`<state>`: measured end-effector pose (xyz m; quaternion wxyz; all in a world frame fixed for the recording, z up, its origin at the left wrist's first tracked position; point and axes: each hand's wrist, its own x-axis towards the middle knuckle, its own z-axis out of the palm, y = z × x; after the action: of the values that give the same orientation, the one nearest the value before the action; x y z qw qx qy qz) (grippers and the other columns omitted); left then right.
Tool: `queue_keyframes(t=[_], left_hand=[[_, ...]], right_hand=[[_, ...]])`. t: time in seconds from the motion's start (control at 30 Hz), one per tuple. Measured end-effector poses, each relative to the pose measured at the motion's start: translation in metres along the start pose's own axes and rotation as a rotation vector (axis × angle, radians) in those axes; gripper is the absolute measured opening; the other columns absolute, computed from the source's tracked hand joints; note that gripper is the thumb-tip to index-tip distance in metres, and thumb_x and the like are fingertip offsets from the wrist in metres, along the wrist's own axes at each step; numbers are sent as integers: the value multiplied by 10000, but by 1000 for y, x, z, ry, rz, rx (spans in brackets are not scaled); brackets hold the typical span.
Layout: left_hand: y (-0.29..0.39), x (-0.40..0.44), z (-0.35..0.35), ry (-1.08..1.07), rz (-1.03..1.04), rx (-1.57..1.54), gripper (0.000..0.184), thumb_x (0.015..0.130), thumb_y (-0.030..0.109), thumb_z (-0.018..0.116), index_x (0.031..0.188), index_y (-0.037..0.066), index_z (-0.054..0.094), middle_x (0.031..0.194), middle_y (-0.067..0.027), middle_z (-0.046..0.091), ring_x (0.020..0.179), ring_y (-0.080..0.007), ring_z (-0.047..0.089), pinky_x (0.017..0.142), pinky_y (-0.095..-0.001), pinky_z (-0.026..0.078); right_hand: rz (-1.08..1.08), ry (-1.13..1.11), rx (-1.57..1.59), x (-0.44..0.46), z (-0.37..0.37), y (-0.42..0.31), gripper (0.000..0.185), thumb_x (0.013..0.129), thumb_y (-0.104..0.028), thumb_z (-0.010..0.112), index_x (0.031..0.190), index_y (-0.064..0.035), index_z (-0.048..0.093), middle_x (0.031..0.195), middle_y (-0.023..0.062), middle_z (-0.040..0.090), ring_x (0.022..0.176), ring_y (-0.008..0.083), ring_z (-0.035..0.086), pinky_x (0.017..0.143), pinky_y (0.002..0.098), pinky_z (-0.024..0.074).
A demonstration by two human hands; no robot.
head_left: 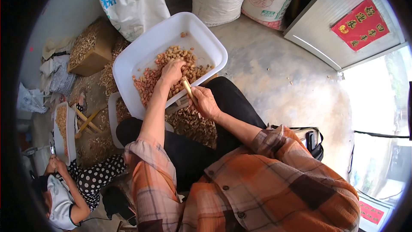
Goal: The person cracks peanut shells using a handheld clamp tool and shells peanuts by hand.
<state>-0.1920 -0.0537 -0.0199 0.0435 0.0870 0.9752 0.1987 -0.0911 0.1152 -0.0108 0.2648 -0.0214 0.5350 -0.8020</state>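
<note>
My left hand (172,72) reaches into a white plastic tub (128,62) and touches the peanuts (165,60) in it; its fingertips are partly hidden among them. Unshelled peanuts lie towards the right, reddish kernels (143,83) towards the left. Just outside the tub's near edge, my right hand (206,102) is closed around a light wooden tool (189,89) that points up towards the tub. Below that hand, a heap of empty shells (195,126) lies between the dark-trousered legs.
Another person (64,197) sits at the lower left beside a white basin (71,135). A box of shells (92,53) stands at the left. White sacks (131,4) stand behind the tub. A door panel (317,21) is at the upper right.
</note>
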Motion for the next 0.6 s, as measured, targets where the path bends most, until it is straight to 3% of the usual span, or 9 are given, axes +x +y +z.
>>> queue_keyframes(t=[0.07,0.1,0.23,0.33,0.37,0.47,0.5,0.6], left_hand=[[1,-9,-1,-76,-43,77,193,847,26,446,981,4,583,1015,-167,578,998,-334,527,870,-409,420],[-2,-15,0,5,5,31,140,823,41,489,908,-13,586,933,-167,579,895,-329,555,808,-422,437],[-11,-42,-13,-9,-129,-114,89,774,55,574,799,-28,592,795,-148,592,792,-308,581,714,-405,448],[-18,-66,-31,-98,-282,-167,107,793,74,565,834,-15,608,852,-180,614,794,-340,588,729,-404,468],[-23,-79,-29,56,-176,-165,113,802,63,568,872,-7,621,836,-151,635,753,-287,612,689,-387,473],[-24,-105,-26,243,-359,-529,133,842,22,545,941,-17,625,828,-102,646,777,-161,624,703,-290,474],[-7,-113,-39,217,-442,-642,177,872,6,514,1015,-26,612,916,-90,650,833,-165,625,738,-293,482],[-1,-128,-34,401,-410,-1011,225,863,20,529,1069,-45,593,870,-105,643,776,-153,609,711,-277,477]], right_hand=[[-11,7,-27,0,-2,-1,341,936,-248,399,785,26,536,598,63,527,504,139,506,478,277,432],[-19,-3,-45,0,-4,-1,340,934,-244,399,780,28,535,597,63,527,499,139,505,477,278,432],[-50,-41,-103,1,2,5,329,925,-228,409,781,35,545,592,64,536,481,141,511,466,277,428],[-78,-84,-172,2,8,8,326,921,-227,420,798,41,559,593,65,548,483,140,523,464,272,425],[-87,-98,-197,1,9,9,327,921,-228,424,805,44,564,595,66,553,486,139,528,465,270,424],[28,-128,-188,-2,10,3,331,918,-241,438,813,43,573,590,67,560,480,141,531,462,274,428],[33,-125,-194,-5,11,0,340,924,-251,429,802,32,573,589,57,554,476,133,524,461,267,428],[32,-130,-202,-10,17,-2,369,936,-283,417,776,11,573,588,39,542,466,116,510,456,252,427]])
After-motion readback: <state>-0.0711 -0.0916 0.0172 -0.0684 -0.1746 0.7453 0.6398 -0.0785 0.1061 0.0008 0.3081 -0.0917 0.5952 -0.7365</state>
